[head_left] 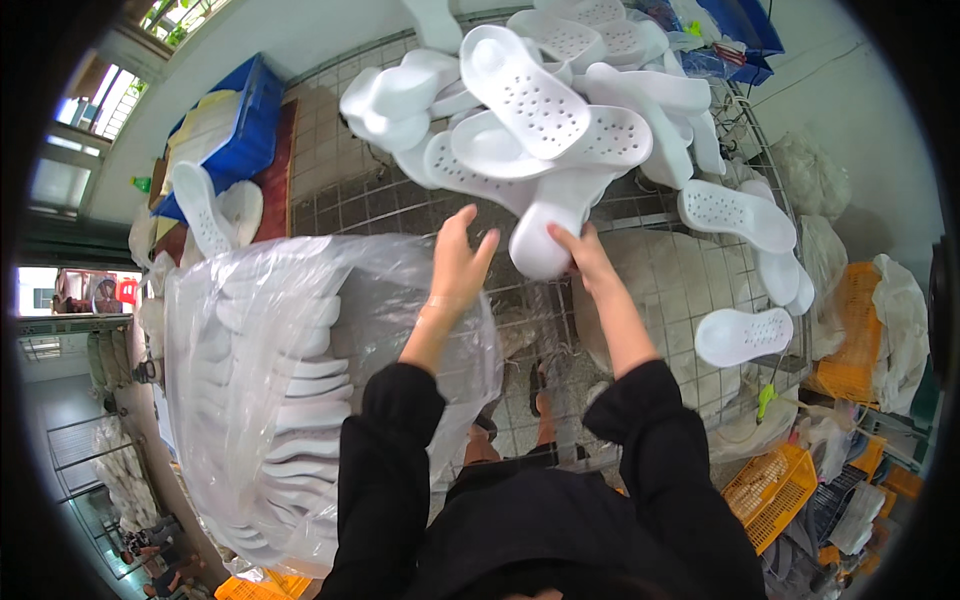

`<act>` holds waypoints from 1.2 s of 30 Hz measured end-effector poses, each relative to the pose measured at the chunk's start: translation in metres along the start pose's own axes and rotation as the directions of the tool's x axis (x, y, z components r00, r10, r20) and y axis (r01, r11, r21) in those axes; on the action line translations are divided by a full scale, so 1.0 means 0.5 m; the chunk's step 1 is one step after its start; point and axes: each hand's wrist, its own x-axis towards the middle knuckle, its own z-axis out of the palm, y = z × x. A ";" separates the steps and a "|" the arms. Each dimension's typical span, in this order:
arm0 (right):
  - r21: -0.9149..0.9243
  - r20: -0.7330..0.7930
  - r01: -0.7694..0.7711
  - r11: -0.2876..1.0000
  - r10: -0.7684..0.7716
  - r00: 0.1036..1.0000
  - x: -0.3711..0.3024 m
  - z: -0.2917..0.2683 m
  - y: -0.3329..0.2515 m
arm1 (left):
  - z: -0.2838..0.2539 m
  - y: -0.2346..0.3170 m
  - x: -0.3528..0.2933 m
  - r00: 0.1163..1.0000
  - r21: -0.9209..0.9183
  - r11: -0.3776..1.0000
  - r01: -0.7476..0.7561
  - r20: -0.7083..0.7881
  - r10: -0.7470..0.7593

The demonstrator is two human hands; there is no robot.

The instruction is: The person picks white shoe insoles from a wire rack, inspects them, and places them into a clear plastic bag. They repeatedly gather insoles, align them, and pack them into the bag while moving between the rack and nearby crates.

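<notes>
A heap of white perforated shoe insoles lies on a wire-mesh rack in front of me. With thumb and fingers, my right hand grips the rounded end of one white insole at the heap's near edge; its other end is hidden under the pile. My left hand is empty, thumb and fingers apart, just left of that insole. Below and left of it stands a large clear plastic bag, with many white insoles stacked in rows inside.
The wire-mesh rack spans the work area. Loose insoles lie on its right side. A blue crate stands at the far left, another blue bin at the far right. Yellow crates sit low on the right. A person appears at the lower left.
</notes>
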 end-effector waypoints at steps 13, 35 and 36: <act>-0.364 -0.045 -0.143 0.920 0.137 0.990 -0.347 -0.251 -0.040 | 0.311 0.166 -0.188 0.663 -0.456 0.511 0.729 0.656 -0.360; -0.690 0.218 0.264 0.674 -0.153 0.964 -0.408 -0.152 -0.068 | 0.151 0.234 -0.371 0.891 -0.630 0.630 0.454 0.299 -0.343; -0.643 0.083 0.158 0.749 -0.136 0.987 -0.407 -0.154 -0.072 | 0.149 0.229 -0.371 0.881 -0.680 0.565 0.467 0.302 -0.364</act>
